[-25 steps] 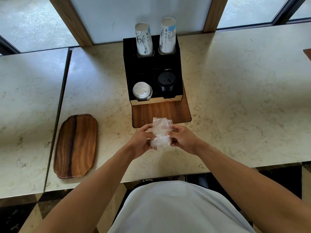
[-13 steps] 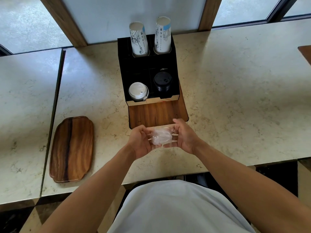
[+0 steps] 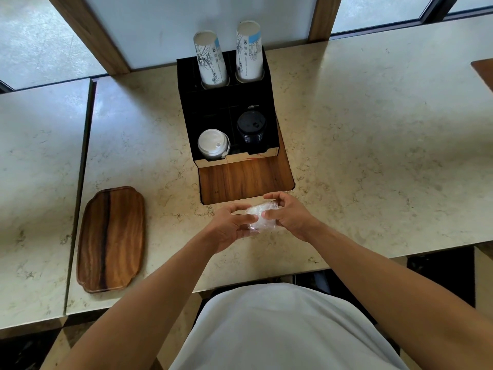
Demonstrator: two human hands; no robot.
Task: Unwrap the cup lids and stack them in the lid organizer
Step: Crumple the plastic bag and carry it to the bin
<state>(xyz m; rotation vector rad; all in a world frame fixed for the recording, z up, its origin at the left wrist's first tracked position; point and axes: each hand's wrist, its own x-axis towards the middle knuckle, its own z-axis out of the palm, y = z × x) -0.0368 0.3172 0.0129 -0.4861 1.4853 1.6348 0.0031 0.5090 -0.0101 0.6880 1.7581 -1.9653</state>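
Head view: hands (image 3: 229, 228) (image 3: 290, 217) clutch crinkly clear wrap (image 3: 262, 218).

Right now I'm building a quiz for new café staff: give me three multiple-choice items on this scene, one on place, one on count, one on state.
1. Where is the wooden tray?
A. left of the organizer
B. behind it
C. inside it

2. How many paper cup stacks stand in the organizer?
A. one
B. two
C. four

3. The plastic-wrapped bundle is:
A. on the counter
B. held by both hands
C. in the organizer

Answers: 1 A, it lies at the counter's left; 2 B, two tubes at the back; 3 B, left hand and right hand grip it.
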